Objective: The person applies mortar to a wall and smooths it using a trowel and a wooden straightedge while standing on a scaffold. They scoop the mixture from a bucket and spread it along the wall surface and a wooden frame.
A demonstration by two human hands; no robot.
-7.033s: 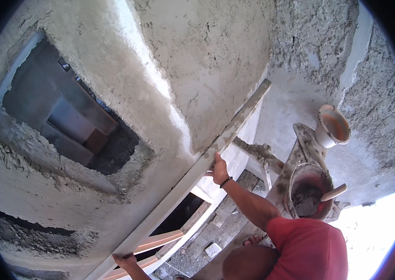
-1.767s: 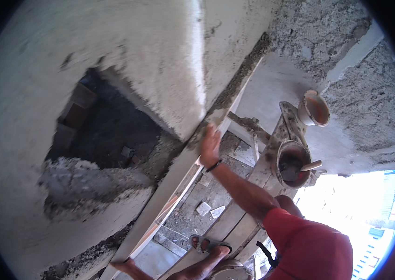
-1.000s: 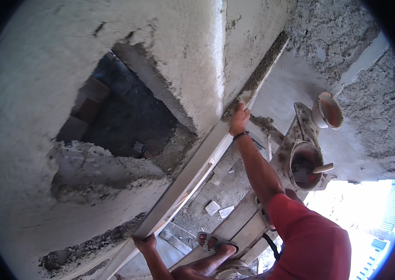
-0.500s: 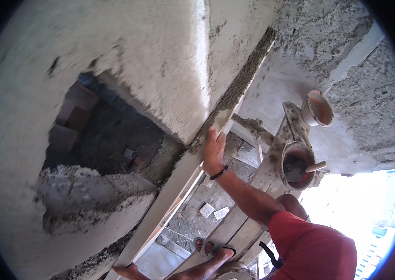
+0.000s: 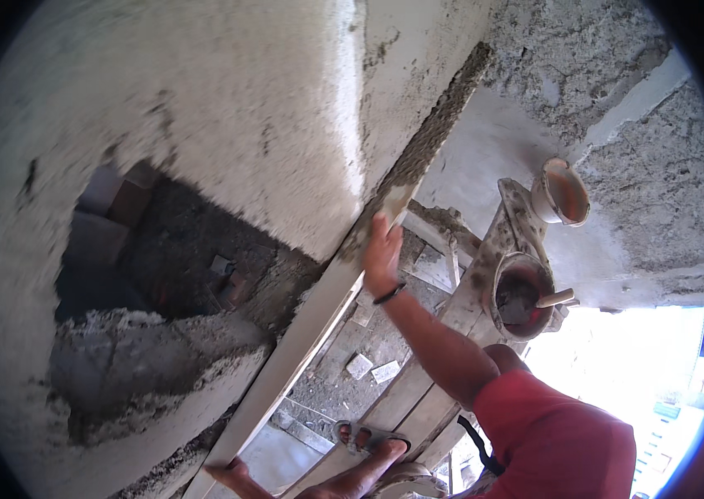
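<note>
A long pale straight board (image 5: pixel 285 378) lies slanting along the wall's edge, from the lower left up toward the middle. My right hand (image 5: pixel 383 256), with a dark bracelet at its wrist, presses against the upper stretch of this board with its fingers stretched out. Near the bottom of the picture my left hand (image 5: pixel 229 474) grips the board's lower part; some of its fingers are hidden. Past the board's upper end, a strip of rough grey mortar (image 5: pixel 443 121) continues along the wall's edge.
A rough-edged opening (image 5: pixel 185 241) breaks the pale plastered wall (image 5: pixel 227 75). To the right, a mortar bucket (image 5: pixel 502 291) with a wooden handle jutting out and a second bucket (image 5: pixel 540 200) stand by scaffold planks (image 5: pixel 443 353). My sandalled foot (image 5: pixel 364 437) rests on the planks; broken tiles (image 5: pixel 359 366) lie below.
The view has shifted slightly, so the wall opening sits farther left and lower. Both hands stay at the board; my right hand shows marginally higher.
</note>
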